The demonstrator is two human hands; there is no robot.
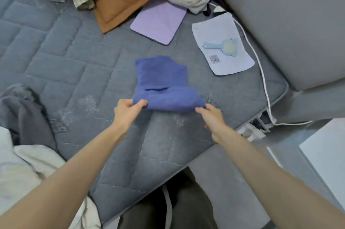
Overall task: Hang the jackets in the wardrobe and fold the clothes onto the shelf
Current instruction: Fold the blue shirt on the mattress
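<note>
Fingers (139,103) of the left hand (125,112) and right hand (212,119) pinch the blue garment (162,79) by its near corners, apparently stretching its folded edge flat on the quilted mattress (74,60).

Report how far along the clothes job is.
Done: nothing visibly finished; no wardrobe or shelf in view. In hand: left hand and right hand pinch the near edge of the half-folded blue garment on the mattress. Remaining: grey garment and white cloth lie crumpled at the left edge.

Bare mattress (56,64) lies left of the blue cloth (162,83) (purple pad (158,21) beyond).
</note>
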